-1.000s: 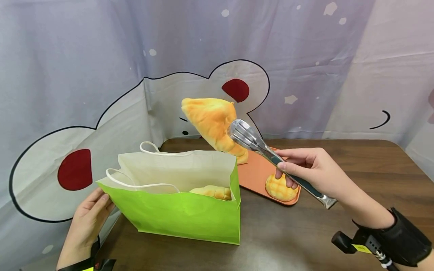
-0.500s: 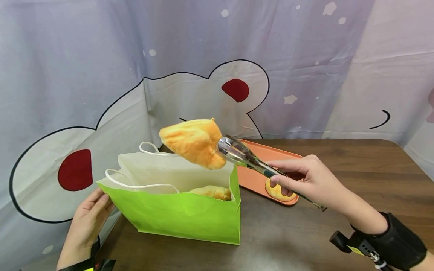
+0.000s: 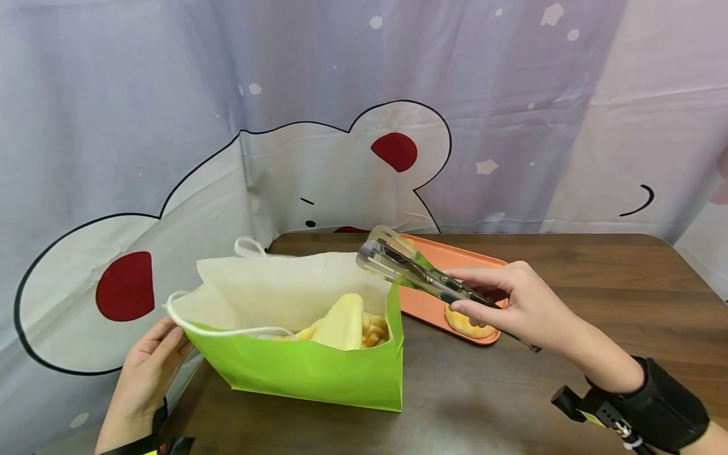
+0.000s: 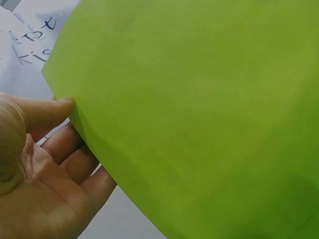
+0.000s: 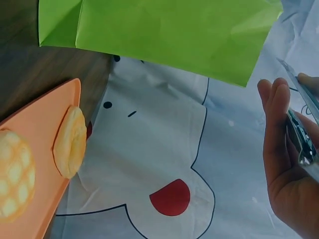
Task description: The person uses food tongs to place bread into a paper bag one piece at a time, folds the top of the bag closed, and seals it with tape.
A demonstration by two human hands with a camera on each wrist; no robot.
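My left hand [image 3: 145, 373] pinches the left edge of a green paper bag [image 3: 318, 376], thumb in front and fingers behind, as the left wrist view [image 4: 47, 149] shows. White cord handles hang at the bag's mouth. Inside it, a bread piece with a pale side [image 3: 341, 322] tilts up beside a browner roll [image 3: 375, 328]. My right hand [image 3: 520, 300] grips metal serving tongs [image 3: 412, 268] over the bag's right rim. Their two arms stand apart with nothing between them.
An orange tray [image 3: 455, 253] lies behind the bag to the right. On it are a round scored bun [image 5: 15, 174] and a ring-shaped bread [image 5: 71, 142]. The wooden table [image 3: 614, 278] meets a printed curtain [image 3: 512, 114] at the back.
The golden bread moved left and down in the tongs, then was let go into the bag, where it lies now. The tongs' arms have spread. The near cord handle shifted; the left hand stayed put.
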